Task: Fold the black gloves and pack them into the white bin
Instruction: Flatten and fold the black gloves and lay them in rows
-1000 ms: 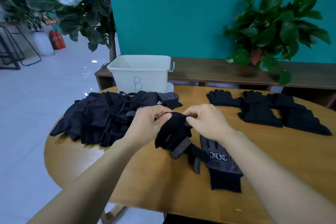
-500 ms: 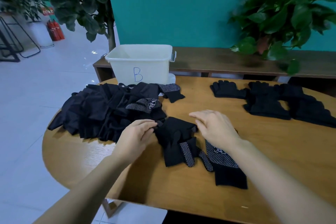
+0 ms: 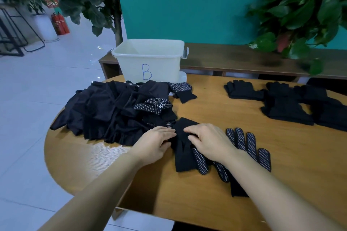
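A black glove [image 3: 182,153] lies flat on the round wooden table [image 3: 216,110] in front of me, its dotted fingers pointing toward me. My left hand [image 3: 155,143] touches its left edge with flat fingers. My right hand [image 3: 209,142] presses down on its top from the right. A second glove [image 3: 248,146], dotted palm up, lies spread to the right, partly under my right wrist. The white bin [image 3: 159,60], marked with a blue B, stands at the table's far edge; no gloves show inside it.
A big heap of black gloves [image 3: 112,110] covers the table's left part, reaching the bin's foot. More black gloves [image 3: 287,105] lie at the far right. A low wooden bench [image 3: 234,60] and a potted plant [image 3: 300,15] stand behind the table.
The glove I held up in both hands a second ago now lies flat on the table with both hands on it. The second glove lies spread out to the right.
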`<state>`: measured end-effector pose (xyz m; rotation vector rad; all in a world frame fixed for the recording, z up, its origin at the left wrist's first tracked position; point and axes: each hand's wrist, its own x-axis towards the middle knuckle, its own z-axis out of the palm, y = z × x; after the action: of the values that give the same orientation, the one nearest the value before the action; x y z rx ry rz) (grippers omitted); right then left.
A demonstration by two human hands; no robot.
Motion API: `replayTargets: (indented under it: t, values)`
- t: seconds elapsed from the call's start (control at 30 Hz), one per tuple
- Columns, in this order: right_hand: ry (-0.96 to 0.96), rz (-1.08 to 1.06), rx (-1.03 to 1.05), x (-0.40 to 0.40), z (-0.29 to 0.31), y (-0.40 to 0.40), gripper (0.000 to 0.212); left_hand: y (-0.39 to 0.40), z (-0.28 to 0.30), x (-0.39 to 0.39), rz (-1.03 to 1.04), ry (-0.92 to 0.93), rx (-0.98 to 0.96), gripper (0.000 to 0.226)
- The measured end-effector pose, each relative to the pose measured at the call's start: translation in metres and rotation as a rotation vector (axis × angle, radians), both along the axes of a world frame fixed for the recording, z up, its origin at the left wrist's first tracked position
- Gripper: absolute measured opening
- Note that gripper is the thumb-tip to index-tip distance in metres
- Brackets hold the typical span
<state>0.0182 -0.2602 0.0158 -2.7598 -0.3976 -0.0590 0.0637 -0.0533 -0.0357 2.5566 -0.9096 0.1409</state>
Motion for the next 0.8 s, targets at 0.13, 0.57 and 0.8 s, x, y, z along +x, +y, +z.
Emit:
replayTargets:
  t: [0.13,0.57,0.8]
  values:
    - [-0.023,0.094,-0.031,-0.007,-0.011,0.003,0.033,0.005,-0.004,0.008,-0.003,0.022,-0.012,0.035]
    - [-0.219,-0.029,0.133,-0.021,-0.002,0.001,0.042,-0.006,0.031,-0.004,0.251,0.129,-0.394,0.02]
    - [-0.128,-0.128,0.282,0.011,0.043,0.02,0.023,-0.015,0.094,0.001,0.192,0.078,-0.422,0.012]
